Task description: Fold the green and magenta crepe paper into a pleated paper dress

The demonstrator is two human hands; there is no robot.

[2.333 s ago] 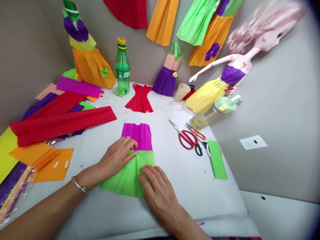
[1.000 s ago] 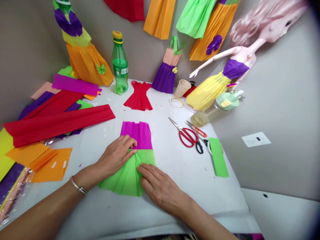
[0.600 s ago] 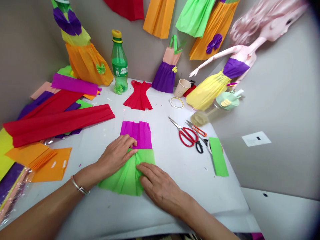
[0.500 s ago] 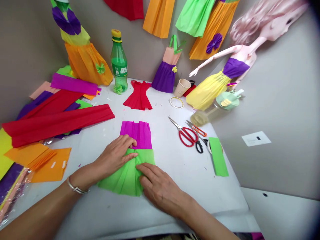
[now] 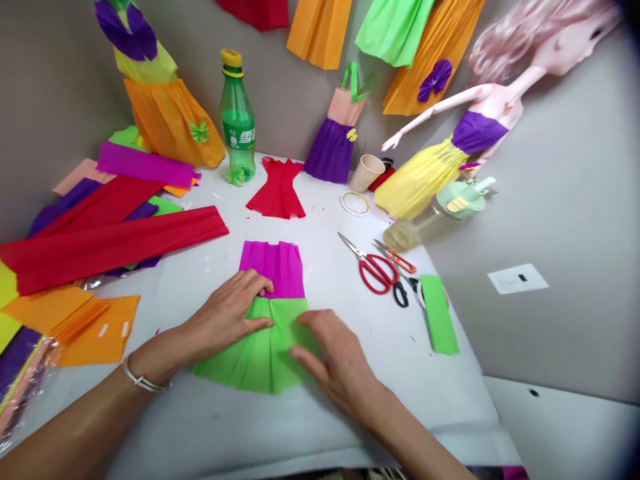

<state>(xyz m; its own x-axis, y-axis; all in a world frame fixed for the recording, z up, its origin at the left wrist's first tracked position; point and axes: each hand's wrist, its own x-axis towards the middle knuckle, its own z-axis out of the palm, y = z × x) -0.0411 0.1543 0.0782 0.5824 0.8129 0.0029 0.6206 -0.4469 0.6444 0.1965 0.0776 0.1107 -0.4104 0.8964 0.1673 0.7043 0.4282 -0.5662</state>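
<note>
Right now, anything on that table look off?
Nothing looks spilled or damaged. Slightly untidy: the green strip on the right covers most of what looks like a tape roll, and a few loose scraps dot the table.

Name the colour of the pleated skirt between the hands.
The pleated skirt is green, clearest in the head view.

Bare left hand [image 5: 227, 313], slim silver-coloured bangle [image 5: 142, 381] around the wrist [image 5: 163, 357], bare right hand [image 5: 337, 357], bare forearms [image 5: 413, 427]

left hand [image 5: 227, 315] on green skirt [image 5: 250, 367] | right hand [image 5: 339, 357] blurred, contact unclear
</note>
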